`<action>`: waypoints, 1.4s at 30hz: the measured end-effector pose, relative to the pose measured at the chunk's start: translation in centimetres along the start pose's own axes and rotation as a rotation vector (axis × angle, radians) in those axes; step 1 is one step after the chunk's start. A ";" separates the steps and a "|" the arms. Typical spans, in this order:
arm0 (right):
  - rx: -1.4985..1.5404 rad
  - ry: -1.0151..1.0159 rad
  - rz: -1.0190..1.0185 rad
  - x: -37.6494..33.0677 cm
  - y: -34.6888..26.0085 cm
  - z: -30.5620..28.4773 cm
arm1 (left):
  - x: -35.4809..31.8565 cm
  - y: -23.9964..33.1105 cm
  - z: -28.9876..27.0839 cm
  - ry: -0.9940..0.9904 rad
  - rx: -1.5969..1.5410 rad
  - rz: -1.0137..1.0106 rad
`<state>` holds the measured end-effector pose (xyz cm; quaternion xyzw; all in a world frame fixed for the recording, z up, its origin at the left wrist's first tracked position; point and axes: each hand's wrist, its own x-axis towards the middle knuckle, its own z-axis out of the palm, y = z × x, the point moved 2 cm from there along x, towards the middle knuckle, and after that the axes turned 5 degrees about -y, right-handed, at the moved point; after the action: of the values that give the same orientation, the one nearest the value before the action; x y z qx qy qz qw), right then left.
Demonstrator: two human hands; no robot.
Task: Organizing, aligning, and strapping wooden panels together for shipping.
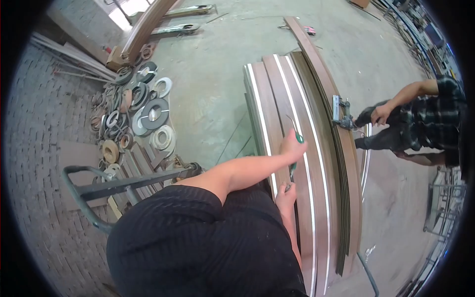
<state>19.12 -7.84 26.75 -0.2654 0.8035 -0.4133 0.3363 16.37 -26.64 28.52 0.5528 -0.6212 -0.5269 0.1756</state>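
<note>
Underneath both hands [289, 171], curved brown panels [316, 163] on concrete floor [213, 79].

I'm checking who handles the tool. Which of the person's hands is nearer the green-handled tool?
Left. The left hand grips the green-handled tool over the brown curved panels; the right hand rests lower on the panels, just below the tool's tip.

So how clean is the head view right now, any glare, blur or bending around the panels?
Head view: strong fisheye bend, so the long brown panels curve toward the rim inside a black vignette; bright blown-out daylight at the top left; the pale edge strips glint mildly; the left hand holding a green-handled tool and the right hand are sharp enough; the co-worker at the right rim is stretched and softer.
</note>
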 end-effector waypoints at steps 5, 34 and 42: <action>0.032 0.123 -0.001 1.0 -0.2 -1.7 | 6.2 2.6 0.2 0.032 -0.063 0.047; 0.210 0.811 0.632 -7.4 -1.4 5.2 | 27.5 18.0 20.9 -0.507 -0.564 -0.094; 0.295 0.771 0.707 -8.3 -1.1 8.1 | 32.9 18.3 23.7 -0.731 -0.502 -0.059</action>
<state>30.63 -6.52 26.89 0.2419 0.8424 -0.4507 0.1696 -22.54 -47.49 22.97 0.2877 -0.4793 -0.8271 0.0582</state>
